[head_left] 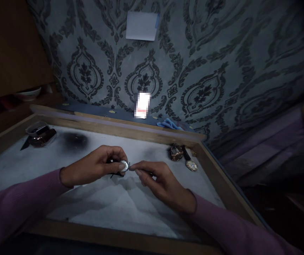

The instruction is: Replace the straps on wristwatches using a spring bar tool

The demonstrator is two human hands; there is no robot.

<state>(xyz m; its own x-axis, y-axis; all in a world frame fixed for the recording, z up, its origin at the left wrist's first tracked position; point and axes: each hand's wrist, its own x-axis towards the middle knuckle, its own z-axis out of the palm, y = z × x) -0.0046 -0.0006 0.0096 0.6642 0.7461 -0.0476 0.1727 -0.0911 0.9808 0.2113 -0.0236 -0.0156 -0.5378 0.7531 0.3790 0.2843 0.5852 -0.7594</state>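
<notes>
My left hand point(101, 164) is closed around a wristwatch point(124, 165) with a round pale dial and a silver-coloured case, its thumb lying over the dial's edge. A dark strap hangs below those fingers. My right hand point(162, 180) is at the watch's right side, its index fingertip at the small metal part on the case edge. The thumb and fingers of this hand are drawn together; anything thin between them is too dark to make out. Both hands are over the white-lined wooden tray point(96, 216).
A dark watch point(176, 152) and a gold-coloured watch point(191, 165) lie at the tray's right. More dark watches point(40, 138) and a clear container point(35, 128) are at the left. Behind the raised tray rim stand a lit phone point(142, 105) and a blue cloth point(169, 124).
</notes>
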